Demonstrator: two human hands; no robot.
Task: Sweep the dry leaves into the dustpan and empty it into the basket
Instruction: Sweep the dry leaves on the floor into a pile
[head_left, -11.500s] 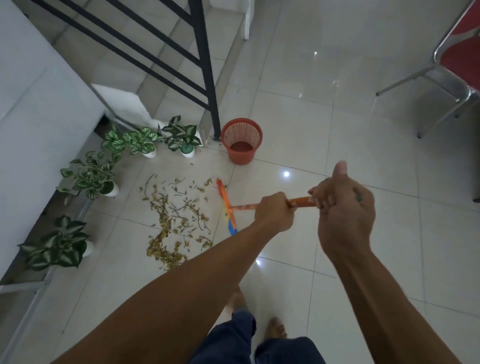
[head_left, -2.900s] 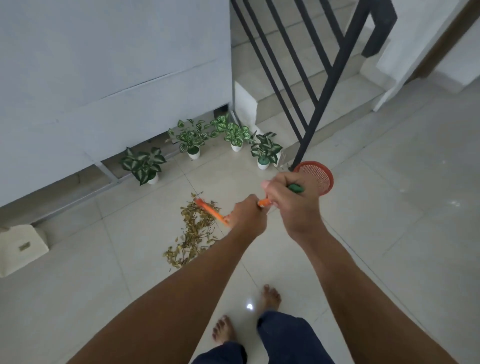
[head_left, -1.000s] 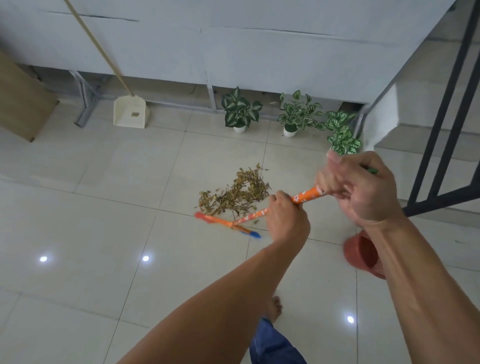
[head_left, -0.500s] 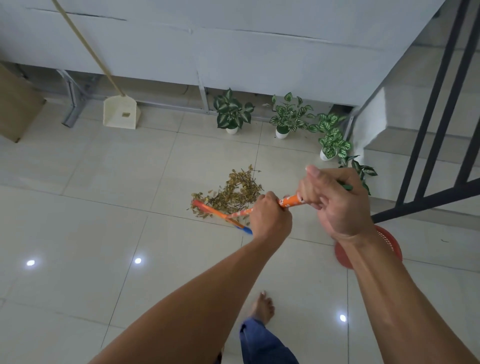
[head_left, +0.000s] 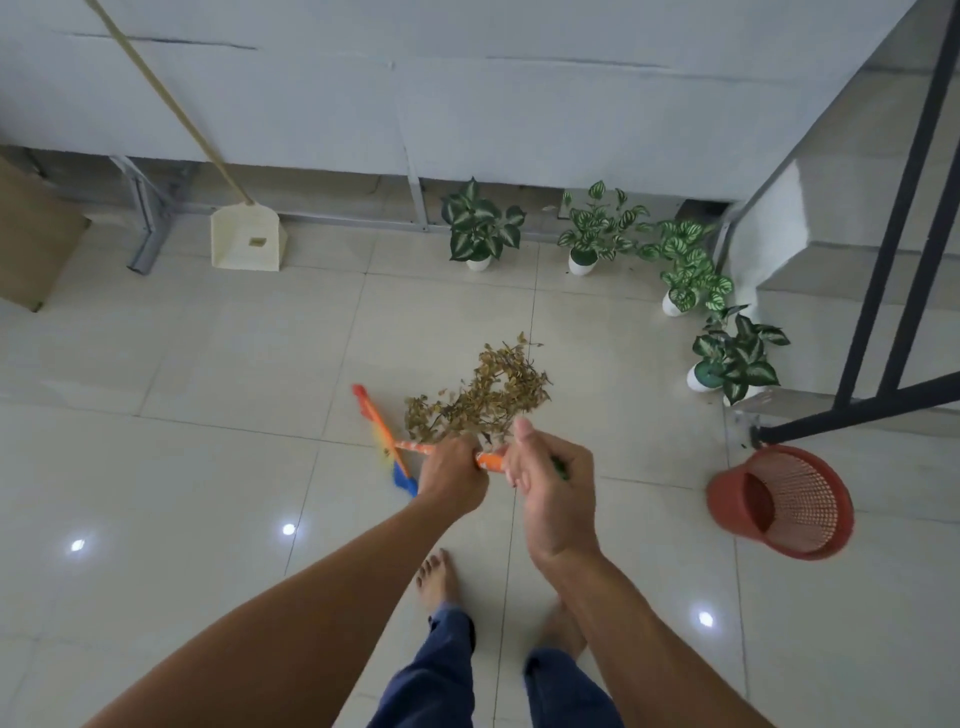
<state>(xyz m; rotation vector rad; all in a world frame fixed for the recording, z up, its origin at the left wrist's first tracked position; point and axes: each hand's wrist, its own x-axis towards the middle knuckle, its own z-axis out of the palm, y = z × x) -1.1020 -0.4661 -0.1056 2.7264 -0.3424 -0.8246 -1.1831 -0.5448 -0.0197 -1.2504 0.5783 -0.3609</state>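
A heap of dry brown leaves (head_left: 480, 392) lies on the tiled floor straight ahead. My left hand (head_left: 453, 475) and my right hand (head_left: 553, 493) both grip the orange handle of a broom (head_left: 384, 439), whose orange and blue head rests on the floor just left of the heap. A cream dustpan (head_left: 248, 238) with a long wooden handle leans against the wall at the far left, well apart from the leaves. The red mesh basket (head_left: 779, 501) stands on the floor to my right, tilted in the view.
Several potted green plants (head_left: 480, 228) line the wall base and the stair foot (head_left: 735, 358). A black stair railing (head_left: 893, 249) rises on the right, its post beside the basket. A brown board (head_left: 31, 244) leans at far left. My bare feet (head_left: 439, 574) stand below.
The view has swung so the basket now shows fully at right. The broom head has moved to the left side of the leaf heap, and my hands sit lower in the view.
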